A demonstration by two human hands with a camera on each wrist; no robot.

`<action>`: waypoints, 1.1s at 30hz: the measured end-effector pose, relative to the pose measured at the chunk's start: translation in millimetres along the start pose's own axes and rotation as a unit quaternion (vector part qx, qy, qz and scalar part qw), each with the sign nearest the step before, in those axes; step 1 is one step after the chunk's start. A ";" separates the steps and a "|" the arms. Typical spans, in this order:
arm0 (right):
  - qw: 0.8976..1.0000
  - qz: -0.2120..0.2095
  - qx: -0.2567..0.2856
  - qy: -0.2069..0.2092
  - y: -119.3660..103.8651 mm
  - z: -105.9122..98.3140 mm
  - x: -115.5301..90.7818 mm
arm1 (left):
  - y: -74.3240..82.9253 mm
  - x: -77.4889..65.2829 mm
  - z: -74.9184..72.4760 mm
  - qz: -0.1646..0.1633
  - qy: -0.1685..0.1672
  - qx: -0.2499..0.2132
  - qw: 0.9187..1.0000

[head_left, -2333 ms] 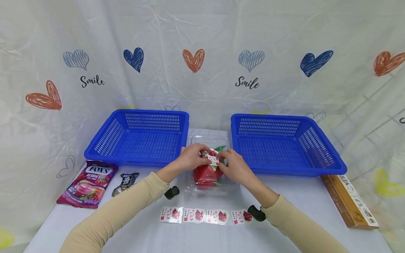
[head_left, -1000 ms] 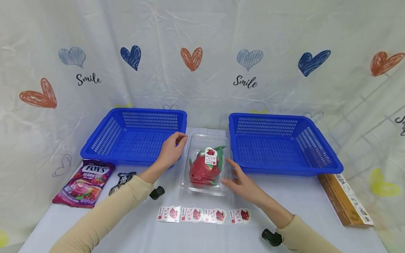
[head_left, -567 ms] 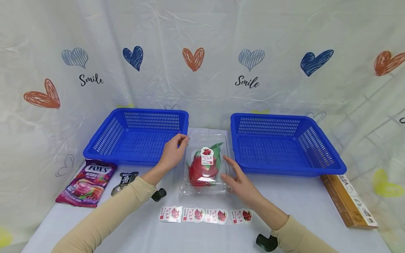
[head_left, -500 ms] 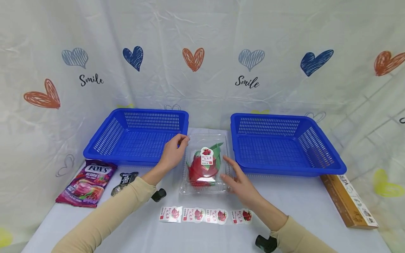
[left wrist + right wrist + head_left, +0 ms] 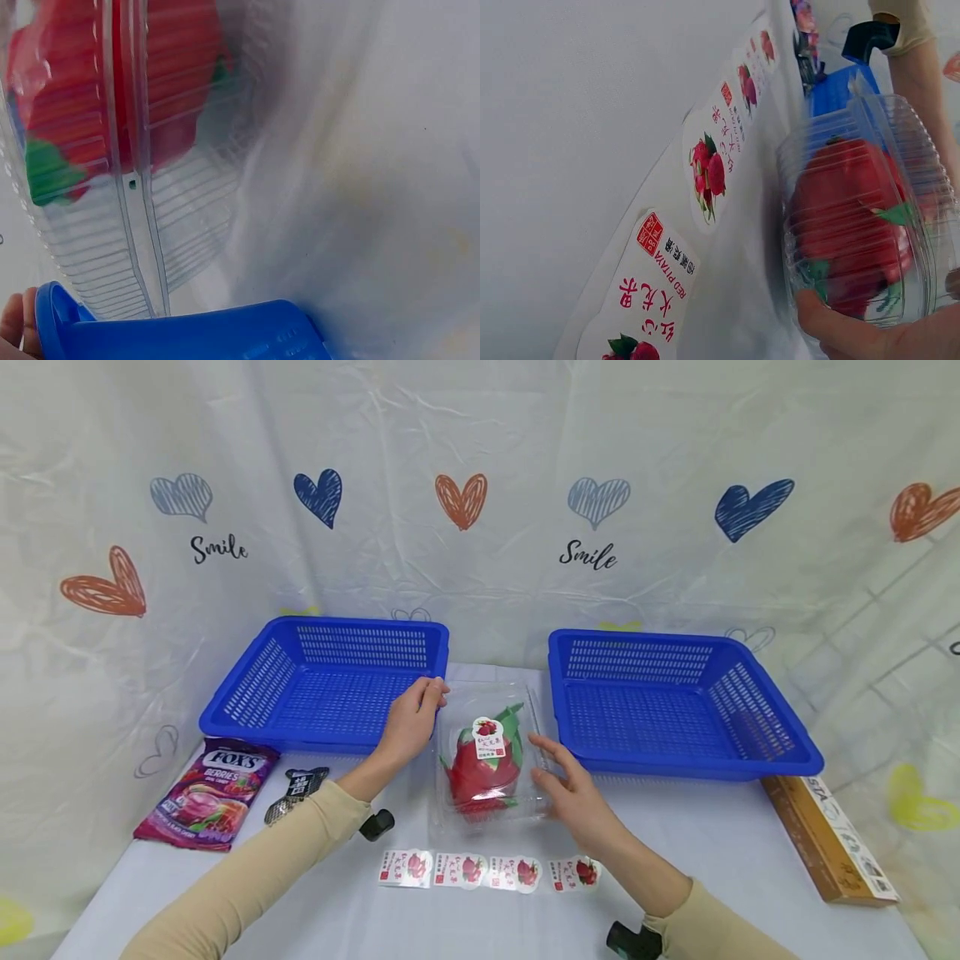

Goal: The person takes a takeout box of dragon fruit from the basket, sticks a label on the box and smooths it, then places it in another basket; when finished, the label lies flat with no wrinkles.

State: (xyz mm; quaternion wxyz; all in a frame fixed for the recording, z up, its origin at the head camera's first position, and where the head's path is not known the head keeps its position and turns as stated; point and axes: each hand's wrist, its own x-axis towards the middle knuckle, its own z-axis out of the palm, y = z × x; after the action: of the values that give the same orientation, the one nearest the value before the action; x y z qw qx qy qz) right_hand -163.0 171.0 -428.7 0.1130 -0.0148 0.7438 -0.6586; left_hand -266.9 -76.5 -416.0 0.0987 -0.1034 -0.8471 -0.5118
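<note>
A clear plastic clamshell box [image 5: 459, 814] holds a red dragon fruit [image 5: 480, 783] with green leaf tips. On its lid is a white dragon fruit label [image 5: 489, 739]. My right hand [image 5: 576, 793] grips the box's right side; in the right wrist view the box stands tilted, its ridged wall against the fingers [image 5: 840, 330]. My left hand [image 5: 408, 722] holds the right rim of the left blue basket [image 5: 277, 727], beside the box's left edge. The left wrist view shows those fingers [image 5: 28, 322] just past the blue rim, the box close by.
A second blue basket [image 5: 686, 766] stands to the right, over one end of a brown box [image 5: 821, 843]. Several label stickers [image 5: 461, 870] lie in a row in front. A purple candy bag [image 5: 210, 793] and a small black packet [image 5: 298, 792] lie at left.
Both hands earlier worked at the label on the lid; then they parted to the basket rim and the box's right side. Since half a second ago the box has shifted slightly towards me and tilted.
</note>
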 end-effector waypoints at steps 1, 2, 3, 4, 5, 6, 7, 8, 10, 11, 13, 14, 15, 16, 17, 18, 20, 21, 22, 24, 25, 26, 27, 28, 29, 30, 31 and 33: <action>1.000 0.001 -0.001 0.000 -1.2 -0.8 -1.7 | 0.2 0.2 0.0 0.002 0.005 -0.002 1.000; 1.000 0.003 -0.001 -0.002 -2.3 -1.8 -3.4 | 0.3 0.4 0.1 0.004 0.011 -0.004 1.000; 1.000 0.003 -0.001 -0.004 -3.6 -3.1 -5.1 | 0.3 0.4 0.0 0.007 0.015 -0.006 1.000; 1.000 0.004 0.003 -0.005 -4.5 -4.4 -6.7 | 0.1 0.3 -0.1 0.010 0.018 -0.010 1.000; 1.000 0.006 0.005 -0.007 -5.7 -5.8 -8.5 | -0.2 0.1 -0.2 0.012 0.020 -0.012 1.000; 1.000 0.010 0.006 -0.007 -7.0 -7.0 -10.1 | -0.8 0.0 -0.4 0.013 0.021 -0.015 1.000; 1.000 0.013 0.007 -0.008 -8.5 -8.4 -11.8 | -0.9 -0.7 -0.8 0.013 0.023 -0.019 0.999; 1.000 0.015 0.010 -0.010 -10.1 -9.6 -13.2 | -1.4 -1.1 -1.1 0.014 0.025 -0.025 0.999; 1.000 0.020 0.011 -0.012 -13.0 -12.2 -16.0 | -2.2 -1.9 -1.7 0.014 0.031 -0.036 0.999; 1.000 0.021 0.010 -0.012 -14.5 -13.4 -17.5 | -2.5 -2.3 -2.0 0.014 0.034 -0.040 0.999; 1.000 0.022 0.015 -0.012 -16.9 -16.0 -20.1 | -2.3 -2.7 -2.8 0.014 0.039 -0.048 0.998; 1.000 0.023 0.016 -0.010 -17.7 -17.3 -21.5 | -2.5 -2.5 -3.1 0.015 0.040 -0.049 0.998; 1.000 0.024 0.017 -0.009 -18.3 -18.6 -22.9 | -2.2 -2.3 -3.5 0.016 0.040 -0.048 0.998; 0.999 0.024 0.019 -0.009 -18.9 -19.6 -24.4 | -2.0 -1.9 -3.9 0.017 0.039 -0.047 0.998; 0.999 0.024 0.022 -0.010 -19.3 -20.5 -25.8 | -1.7 -1.6 -4.4 0.017 0.036 -0.046 0.998; 0.999 0.025 0.026 -0.011 -19.3 -21.2 -27.1 | -1.4 -1.3 -4.7 0.018 0.035 -0.046 0.998; 0.999 0.029 0.031 -0.014 -19.3 -22.3 -29.9 | -1.2 -0.3 -4.5 0.018 0.034 -0.050 0.998; 0.999 0.031 0.034 -0.016 -19.3 -22.5 -31.0 | -0.9 0.0 -4.6 0.016 0.036 -0.053 0.998; 0.999 0.032 0.037 -0.018 -19.3 -22.6 -31.9 | -0.9 0.4 -4.7 0.014 0.038 -0.057 0.998; 0.998 0.036 0.040 -0.018 -19.7 -22.4 -33.3 | -0.4 0.6 -5.0 0.010 0.042 -0.069 0.997; 0.998 0.038 0.041 -0.019 -20.1 -22.2 -33.8 | -0.3 0.7 -5.3 0.008 0.044 -0.074 0.996; 0.998 0.039 0.041 -0.020 -20.6 -22.0 -34.2 | -0.4 0.9 -5.6 0.006 0.045 -0.081 0.996; 0.998 0.040 0.041 -0.020 -21.0 -21.7 -34.6 | -0.5 1.1 -6.1 0.004 0.044 -0.090 0.995; 0.998 0.039 0.041 -0.021 -21.7 -21.6 -35.0 | -0.5 1.3 -6.5 0.003 0.043 -0.101 0.994; 0.998 0.039 0.041 -0.020 -22.5 -21.4 -35.6 | -0.4 1.3 -6.9 0.002 0.042 -0.111 0.993; 0.998 0.037 0.041 -0.022 -23.3 -21.4 -36.1 | -0.5 1.5 -7.3 0.001 0.041 -0.120 0.992; 0.998 0.033 0.040 -0.023 -24.2 -21.4 -36.8 | -0.5 1.6 -7.6 0.000 0.040 -0.129 0.991; 0.999 0.024 0.027 -0.022 -26.4 -21.9 -38.8 | -0.3 1.7 -8.1 0.001 0.037 -0.140 0.989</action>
State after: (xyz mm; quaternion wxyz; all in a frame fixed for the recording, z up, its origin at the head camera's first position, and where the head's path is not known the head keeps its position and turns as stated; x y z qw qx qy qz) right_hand -132.7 195.6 -394.7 0.1455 -0.0079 0.7233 -0.6750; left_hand -268.1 -83.7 -412.1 0.1145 -0.0981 -0.7625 -0.6291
